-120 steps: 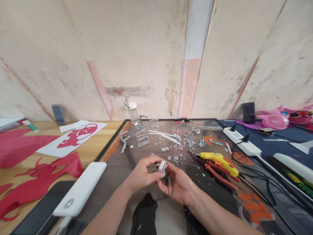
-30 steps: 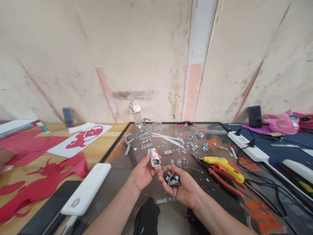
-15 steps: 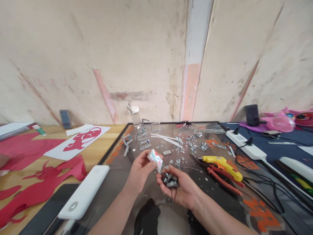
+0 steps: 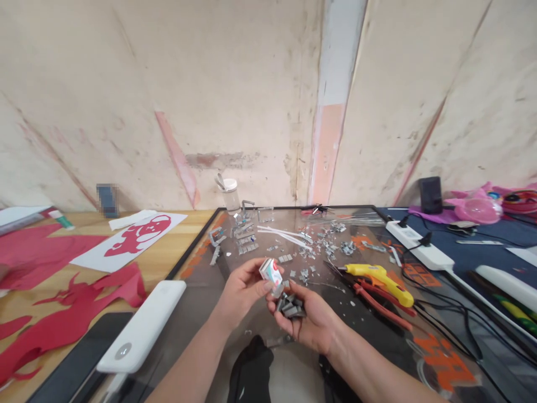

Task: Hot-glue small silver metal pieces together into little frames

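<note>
Dark glassy tabletop (image 4: pixel 197 299); left hand (image 4: pixel 242 292) pinches small printed box (image 4: pixel 272 272), right hand (image 4: pixel 315 320) curled around grey pieces (image 4: pixel 292 307).

Box (image 4: pixel 272 272) partly behind left fingers (image 4: pixel 260 289)

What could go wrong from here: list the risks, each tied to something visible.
The small grey metal pieces heaped in the cupped right hand could slip out and mix with similar grey metal scraps scattered on the dark tabletop.
The small white patterned box, tilted close to them in the left hand, might knock some loose.
If hot (I cannot tell), the yellow plastic glue gun lying nearby might burn skin.
</note>
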A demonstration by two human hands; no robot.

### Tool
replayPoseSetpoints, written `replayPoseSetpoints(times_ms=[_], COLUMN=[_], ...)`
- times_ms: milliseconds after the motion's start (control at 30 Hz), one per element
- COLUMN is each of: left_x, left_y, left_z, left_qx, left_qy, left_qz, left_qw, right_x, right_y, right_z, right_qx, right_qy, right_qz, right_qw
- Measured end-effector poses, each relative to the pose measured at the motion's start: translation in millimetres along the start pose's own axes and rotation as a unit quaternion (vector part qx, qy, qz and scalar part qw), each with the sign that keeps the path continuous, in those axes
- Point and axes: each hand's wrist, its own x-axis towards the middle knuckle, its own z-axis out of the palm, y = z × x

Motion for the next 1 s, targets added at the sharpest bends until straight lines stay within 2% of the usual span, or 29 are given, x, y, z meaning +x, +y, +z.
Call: replayPoseSetpoints(times_ms=[67,167,300,400,467,567,733,867,1000], left_x=[2,8,14,17,18,20,34,66,117], left_y=[-3,-8,-12,-10,-9,-12,-24,-27,-33], left_z=[-0.6,-3.0,-8.0,-10.3,-11.1,-12.6,-12.6,-3.3,12.8], left_qx=[-0.037,-0.152,-0.318,-0.375,-0.375,-0.333,-0.215,-0.165,-0.12], left_qy=[0.007,0.021,0.054,0.063,0.069,0.086,0.154,0.172,0.181], left_qz=[-0.002,-0.03,-0.125,-0.173,-0.179,-0.185,-0.192,-0.188,-0.201], left_qw=[0.999,0.988,0.938,0.909,0.907,0.921,0.945,0.953,0.955], right_x=[-1,-2,-2,-2,-2,-3,-9,-15,-18], right_y=[0,-1,-6,-13,-20,-31,-38,-37,-37], right_z=[0,0,-1,-3,-4,-5,-10,-16,-15], right_qx=[-0.003,-0.005,-0.006,-0.009,-0.008,0.003,0.021,0.035,0.049], right_qy=[-0.005,-0.004,0.012,0.027,0.039,0.052,0.057,0.068,0.064], right_qz=[-0.006,-0.019,-0.038,-0.061,-0.078,-0.108,-0.122,-0.125,-0.131], right_qw=[1.0,1.0,0.999,0.998,0.996,0.993,0.991,0.989,0.988])
